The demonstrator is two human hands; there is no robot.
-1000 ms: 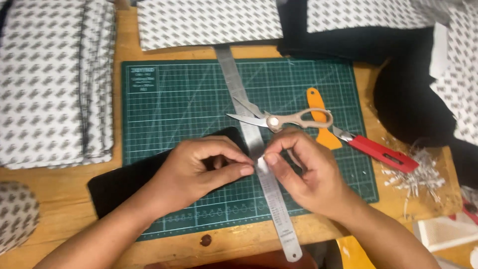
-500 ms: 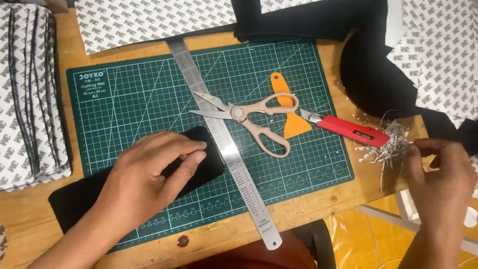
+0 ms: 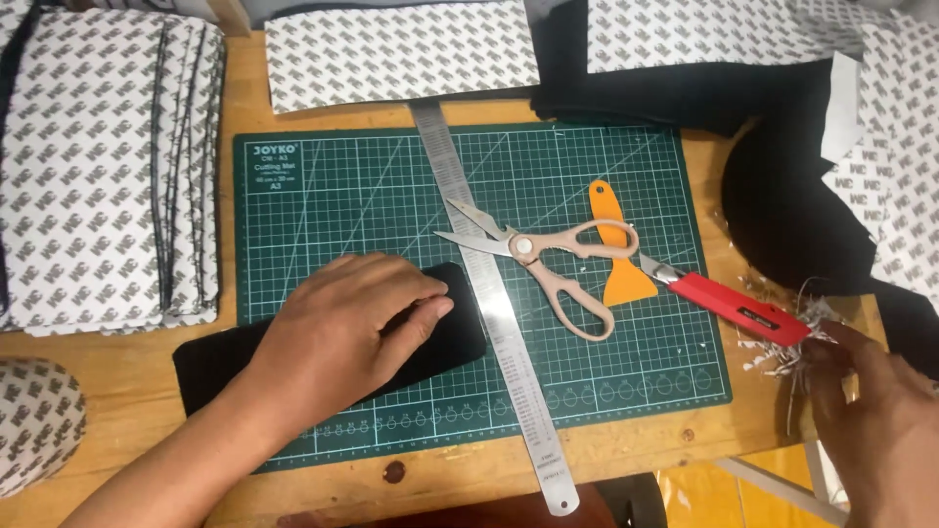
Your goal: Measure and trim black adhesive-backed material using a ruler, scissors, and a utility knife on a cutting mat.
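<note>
My left hand [image 3: 342,328] lies flat, fingers spread, on a black rounded strip [image 3: 455,337] that rests across the green cutting mat [image 3: 391,186] and the wooden table. My right hand [image 3: 875,420] is at the table's right edge, fingers bent at a pile of thin white paper shreds [image 3: 782,347]; whether it pinches any is hidden. A long steel ruler [image 3: 499,323] runs diagonally down the mat. Beige-handled scissors [image 3: 548,264] lie open across the ruler. An orange scraper [image 3: 621,259] and a red utility knife [image 3: 729,303] lie to their right.
Stacks of patterned white backing sheets [image 3: 98,166] fill the left side, with more sheets [image 3: 401,54] along the back. Black sheet material [image 3: 792,205] covers the back right. A rounded patterned piece [image 3: 34,420] sits at the lower left edge.
A second ago both hands worked together at the ruler over the black strip. My right hand has moved off to the shreds at the right edge; my left hand now presses flat on the strip.
</note>
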